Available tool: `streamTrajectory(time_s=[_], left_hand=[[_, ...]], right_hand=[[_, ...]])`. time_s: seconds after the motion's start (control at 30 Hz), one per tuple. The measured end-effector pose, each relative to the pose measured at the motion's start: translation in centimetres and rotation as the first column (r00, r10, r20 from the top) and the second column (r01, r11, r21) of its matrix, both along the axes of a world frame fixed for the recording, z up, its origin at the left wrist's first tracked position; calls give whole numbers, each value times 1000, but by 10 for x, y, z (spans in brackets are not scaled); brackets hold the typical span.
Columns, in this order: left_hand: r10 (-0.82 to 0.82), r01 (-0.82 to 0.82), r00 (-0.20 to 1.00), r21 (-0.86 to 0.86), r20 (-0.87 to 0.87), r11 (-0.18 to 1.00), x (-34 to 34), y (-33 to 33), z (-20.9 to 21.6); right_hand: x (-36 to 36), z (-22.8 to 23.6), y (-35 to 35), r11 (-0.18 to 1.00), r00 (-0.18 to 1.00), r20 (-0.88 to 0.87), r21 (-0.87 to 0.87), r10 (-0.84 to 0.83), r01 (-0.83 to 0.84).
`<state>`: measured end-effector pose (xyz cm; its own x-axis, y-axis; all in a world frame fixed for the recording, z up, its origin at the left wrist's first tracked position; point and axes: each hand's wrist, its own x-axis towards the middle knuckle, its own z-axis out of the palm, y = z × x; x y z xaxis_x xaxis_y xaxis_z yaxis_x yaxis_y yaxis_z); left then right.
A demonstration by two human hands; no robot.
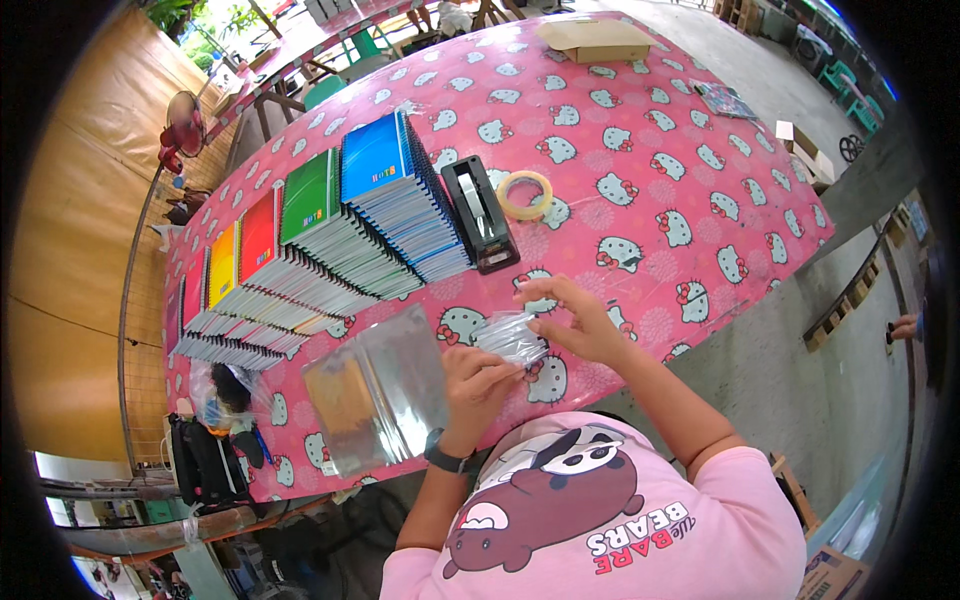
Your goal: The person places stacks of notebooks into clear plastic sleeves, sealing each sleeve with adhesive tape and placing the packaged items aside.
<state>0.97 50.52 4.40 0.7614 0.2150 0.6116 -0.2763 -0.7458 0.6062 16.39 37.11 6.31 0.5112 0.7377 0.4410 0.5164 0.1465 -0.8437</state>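
A small folded bundle of clear plastic lies on the table in front of me. My left hand, with a dark watch on its wrist, pinches the bundle's near edge between closed fingers. Over the bundle's right side is my right hand, its index finger stretched out apart from the thumb; the thumb is close to the plastic, and contact is hard to judge. Left of my left hand, large clear plastic sheets lie flat. Beyond the bundle stand a black tape dispenser and a yellowish tape roll.
Stacks of spiral notebooks, including blue, green, red and yellow, line the left side. A plastic bag and black bag are near left. An open cardboard box sits on the far patterned pink tablecloth.
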Motion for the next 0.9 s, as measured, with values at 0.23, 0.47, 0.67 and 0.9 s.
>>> streamTrajectory(time_s=[0.23,0.47,0.67,0.9], left_hand=[[213,-247,965,-253,-153,935,17,22,17],[-76,41,952,-122,-297,992,20,45,-21],[9,57,955,213,-297,975,5,24,4],[38,-45,995,-66,-97,997,1,12,-46]], right_hand=[[7,-38,20,978,948,-317,-182,43,-105],[6,-40,15,972,961,-214,-113,177,-204],[-5,-23,-12,967,916,349,-226,196,-121],[-27,-55,-6,995,937,343,-46,-71,92]])
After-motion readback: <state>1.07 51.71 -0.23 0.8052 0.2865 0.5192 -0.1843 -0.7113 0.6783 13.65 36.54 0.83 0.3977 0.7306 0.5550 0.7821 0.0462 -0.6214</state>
